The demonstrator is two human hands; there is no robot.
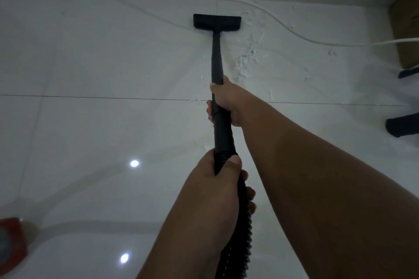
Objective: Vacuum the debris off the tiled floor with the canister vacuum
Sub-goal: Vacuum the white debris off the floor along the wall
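Nearest the camera, the ribbed black hose (246, 229) runs up from the bottom edge into the left hand (217, 179), whose fingers are wrapped tight around the joint where hose meets wand, thumb pressed on top. A red object (12, 240) sits at the lower left edge, partly cut off. Further out, the right hand (226, 102) grips the black wand (216, 56) partway up its length, fingers curled fully around it. The wand slopes away to the flat black floor nozzle (217, 21), which rests on the glossy white tiled floor (90, 63) near the far wall. Pale debris (246, 61) lies scattered on the tiles just right of the wand and nozzle. A white cable (283, 22) snakes across the floor beyond the nozzle. At the right edge, two dark shapes (402, 125) are too cropped to identify, and a brown box (405, 20) stands in the far corner.
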